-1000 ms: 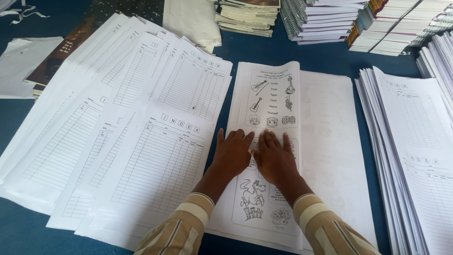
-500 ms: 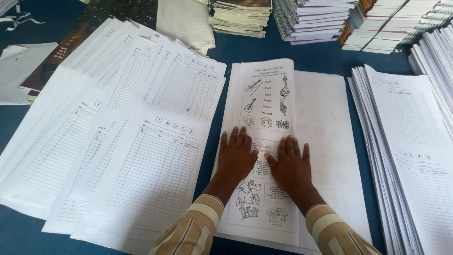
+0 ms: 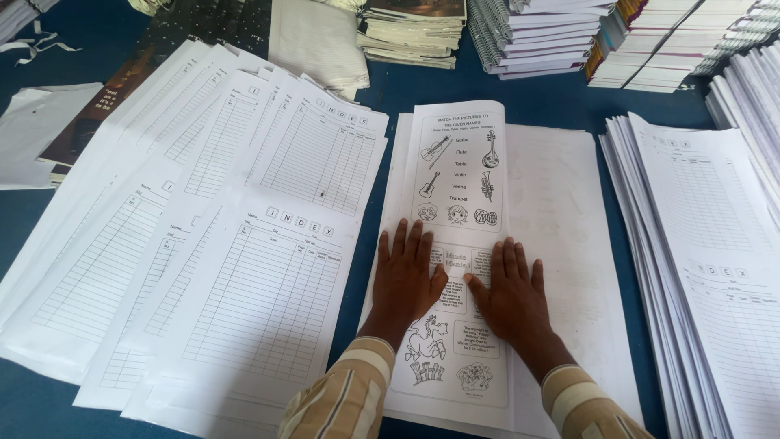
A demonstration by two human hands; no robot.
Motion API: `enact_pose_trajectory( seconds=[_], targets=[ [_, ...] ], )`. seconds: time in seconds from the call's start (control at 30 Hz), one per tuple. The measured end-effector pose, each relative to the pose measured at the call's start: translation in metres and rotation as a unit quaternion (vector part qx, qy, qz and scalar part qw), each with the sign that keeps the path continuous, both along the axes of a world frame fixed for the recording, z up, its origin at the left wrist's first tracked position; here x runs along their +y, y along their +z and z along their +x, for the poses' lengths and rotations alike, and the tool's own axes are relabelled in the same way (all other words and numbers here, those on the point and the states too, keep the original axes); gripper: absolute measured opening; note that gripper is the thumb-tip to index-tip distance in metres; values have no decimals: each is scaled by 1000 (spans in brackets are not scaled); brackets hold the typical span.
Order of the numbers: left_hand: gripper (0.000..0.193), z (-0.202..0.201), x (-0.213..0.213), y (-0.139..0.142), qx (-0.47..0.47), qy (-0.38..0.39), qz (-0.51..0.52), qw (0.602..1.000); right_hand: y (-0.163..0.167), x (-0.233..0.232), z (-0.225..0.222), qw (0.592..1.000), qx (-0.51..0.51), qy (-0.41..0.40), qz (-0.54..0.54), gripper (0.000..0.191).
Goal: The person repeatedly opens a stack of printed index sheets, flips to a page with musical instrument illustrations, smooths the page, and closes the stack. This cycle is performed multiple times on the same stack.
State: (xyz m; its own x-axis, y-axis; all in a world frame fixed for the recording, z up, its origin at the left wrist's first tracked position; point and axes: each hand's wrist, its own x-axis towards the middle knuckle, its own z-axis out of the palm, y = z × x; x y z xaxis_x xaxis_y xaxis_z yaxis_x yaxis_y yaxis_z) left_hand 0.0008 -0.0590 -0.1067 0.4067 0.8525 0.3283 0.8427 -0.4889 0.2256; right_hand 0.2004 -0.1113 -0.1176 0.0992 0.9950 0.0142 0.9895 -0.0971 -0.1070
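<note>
Both hands lie flat, fingers spread, gripping nothing — the left hand [image 3: 406,280] and right hand [image 3: 510,297] press a white picture worksheet [image 3: 455,195] atop a paper stack at the near centre of the blue table [image 3: 24,236]. Ruled index sheets [image 3: 203,244] fan out left; another white stack [image 3: 699,260] sits right.

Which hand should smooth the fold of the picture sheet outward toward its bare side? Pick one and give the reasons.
Probably the right hand. It lies flat nearest the sheet's right edge, where the picture sheet meets the bare paper. The left hand lies flat nearer the left edge, so it could hold the sheet.
</note>
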Motion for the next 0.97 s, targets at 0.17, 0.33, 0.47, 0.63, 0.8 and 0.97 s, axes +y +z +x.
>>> enact_pose_trajectory(
  seconds=[0.17,0.33,0.47,0.63,0.8,0.97],
  targets=[
    [64,-1,-1,-1,-2,-3,20,1000,2,13,9,1000,16,19,-12,99],
    [63,-2,-3,1,-13,-3,22,1000,4,28,15,999,8,27,-18,103],
    [64,-2,-3,4,-6,-2,4,1000,5,44,21,999,6,32,-19,104],
    [64,-1,-3,7,0,0,4,1000,6,65,26,999,1,27,-29,105],
    [64,-1,-5,7,-3,5,-5,1000,6,84,33,999,10,31,-25,107],
    [64,0,-6,5,-1,7,1,1000,5,100,37,999,16,25,-29,108]
  ],
)
